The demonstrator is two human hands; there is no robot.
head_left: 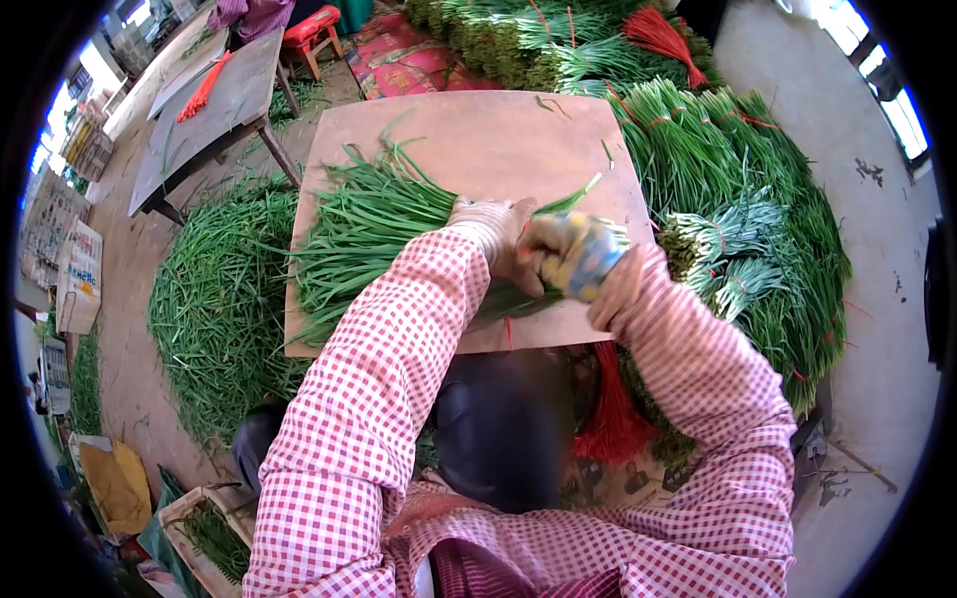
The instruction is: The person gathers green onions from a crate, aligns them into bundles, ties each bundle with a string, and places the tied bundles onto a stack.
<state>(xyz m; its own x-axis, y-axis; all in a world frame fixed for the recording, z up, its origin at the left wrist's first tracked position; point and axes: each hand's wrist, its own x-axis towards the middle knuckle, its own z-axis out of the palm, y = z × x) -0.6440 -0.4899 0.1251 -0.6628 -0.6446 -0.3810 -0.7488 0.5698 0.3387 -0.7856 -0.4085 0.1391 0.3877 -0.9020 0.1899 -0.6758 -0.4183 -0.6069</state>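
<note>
Long green leafy stalks (384,214) lie on the tan flat-topped bench (478,135), tips fanned toward nine o'clock. The left hand's (488,231) grip is closed around them near the centre; the right hand (573,254), blue-and-yellow patterned, curls just beside it, its hold too blurred to tell. Outward, tied green bunches (688,149) sit at two o'clock, loose green cuttings (219,299) at nine, red strands (613,414) at five.
</note>
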